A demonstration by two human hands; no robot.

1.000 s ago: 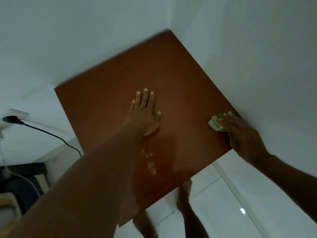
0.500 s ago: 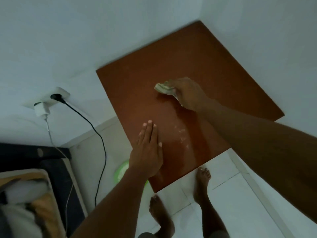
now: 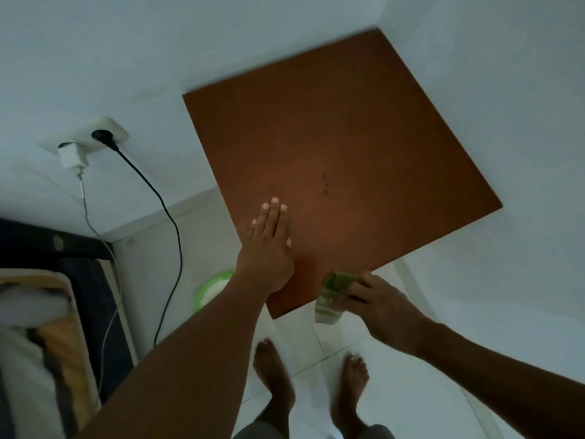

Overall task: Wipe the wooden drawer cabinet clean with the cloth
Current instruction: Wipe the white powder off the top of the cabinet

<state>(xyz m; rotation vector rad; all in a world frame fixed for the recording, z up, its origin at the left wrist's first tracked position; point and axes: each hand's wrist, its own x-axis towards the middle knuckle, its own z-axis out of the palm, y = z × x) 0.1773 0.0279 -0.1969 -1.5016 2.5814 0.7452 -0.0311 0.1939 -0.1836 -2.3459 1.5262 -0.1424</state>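
I look down on the brown wooden top of the drawer cabinet (image 3: 342,147), which stands in a corner between two white walls. My left hand (image 3: 269,248) lies flat on the top near its front left edge, fingers straight and together, holding nothing. My right hand (image 3: 380,299) is closed on a folded green and white cloth (image 3: 332,294) at the cabinet's front edge; part of the cloth hangs past the edge over the floor. A few small dark specks (image 3: 324,182) show near the middle of the top.
A wall socket (image 3: 95,137) on the left holds a white charger (image 3: 72,158) and a black plug with a cable (image 3: 164,217) running down. A bed (image 3: 41,327) lies at the lower left. A green round object (image 3: 210,289) sits on the white tiled floor. My bare feet (image 3: 275,378) stand below the cabinet.
My right hand has drawn the cloth from the middle of the top down to the front edge. The wet streaks on the wood are gone. My left hand stays near the front left edge.
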